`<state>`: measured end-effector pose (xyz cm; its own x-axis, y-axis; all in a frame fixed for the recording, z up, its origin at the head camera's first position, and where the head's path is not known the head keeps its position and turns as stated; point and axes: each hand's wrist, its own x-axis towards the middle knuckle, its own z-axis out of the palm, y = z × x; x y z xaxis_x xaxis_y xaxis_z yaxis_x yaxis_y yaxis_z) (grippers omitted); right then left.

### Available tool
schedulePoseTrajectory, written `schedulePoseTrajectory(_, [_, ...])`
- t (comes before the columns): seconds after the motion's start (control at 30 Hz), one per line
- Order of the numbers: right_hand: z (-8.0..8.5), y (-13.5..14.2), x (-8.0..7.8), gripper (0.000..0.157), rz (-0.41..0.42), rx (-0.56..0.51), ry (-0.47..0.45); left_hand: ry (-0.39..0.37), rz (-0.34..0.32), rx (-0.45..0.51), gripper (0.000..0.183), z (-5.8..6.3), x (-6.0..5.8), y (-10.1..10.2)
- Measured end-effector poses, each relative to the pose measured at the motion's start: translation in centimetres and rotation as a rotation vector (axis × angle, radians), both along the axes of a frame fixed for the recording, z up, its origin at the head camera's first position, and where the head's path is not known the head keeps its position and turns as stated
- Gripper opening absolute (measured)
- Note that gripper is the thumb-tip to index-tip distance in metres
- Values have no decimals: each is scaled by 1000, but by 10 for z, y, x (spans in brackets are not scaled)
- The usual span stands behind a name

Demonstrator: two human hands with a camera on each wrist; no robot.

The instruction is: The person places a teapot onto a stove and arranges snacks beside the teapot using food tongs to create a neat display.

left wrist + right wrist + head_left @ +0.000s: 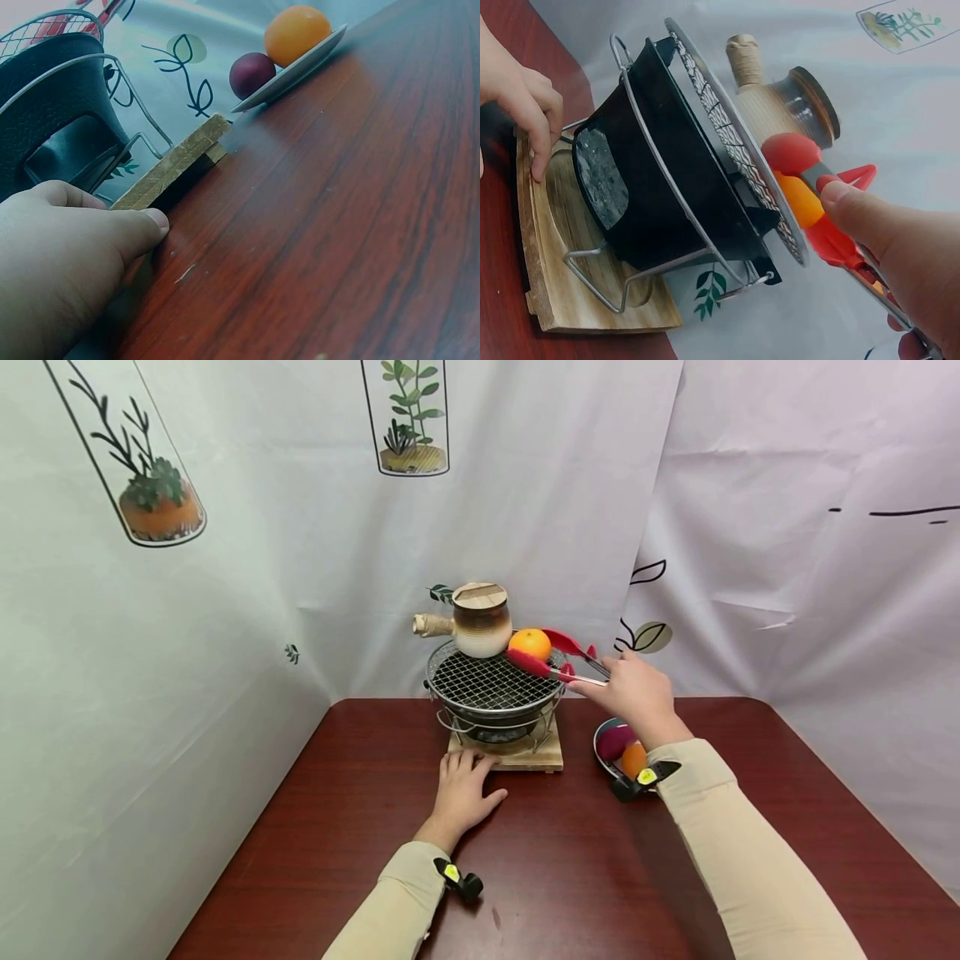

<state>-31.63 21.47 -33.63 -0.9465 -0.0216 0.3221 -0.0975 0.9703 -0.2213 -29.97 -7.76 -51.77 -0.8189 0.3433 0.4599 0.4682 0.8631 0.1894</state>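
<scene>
Red-tipped metal tongs (pixel 528 663) are gripped in my right hand (pixel 637 693), their two heads on either side of an orange (pixel 530 643). The orange is at the right part of the round wire grill rack (pixel 487 685), beside a clay pot (pixel 482 631) with a wooden lid and a wrapped side handle. Below the rack, a black grill bowl (pixel 660 157) stands in a wire frame on a wooden board (pixel 592 311). My left hand (pixel 461 793) rests its fingers on the board's front edge, with the thumb out to the side.
Right of the grill, partly behind my right wrist, a plate (pixel 597 752) holds a second orange fruit (pixel 298 35) and a dark purple one (pixel 253 75). The reddish-brown table (pixel 555 860) ends at white printed cloth (pixel 555 527) at the back and sides.
</scene>
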Motion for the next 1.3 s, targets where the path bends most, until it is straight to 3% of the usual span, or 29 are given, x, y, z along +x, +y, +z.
schedulePoseTrajectory(0.33, [0, 23, 18, 98, -17, -76, -25, 22, 5, 2, 51, -2, -2, 0])
schedulePoseTrajectory(0.53, [-7, 44, 34, 100, -20, -90, 16, 0, 7, 1, 52, -1, -1, 0])
schedulePoseTrajectory(0.87, [-27, 85, 63, 96, -74, -61, 16, 6, 7, -3, 52, -1, -1, -2])
schedulePoseTrajectory(1.3, [-60, 119, 90, 97, -100, -34, -7, 4, 0, 5, 52, -3, -1, -1])
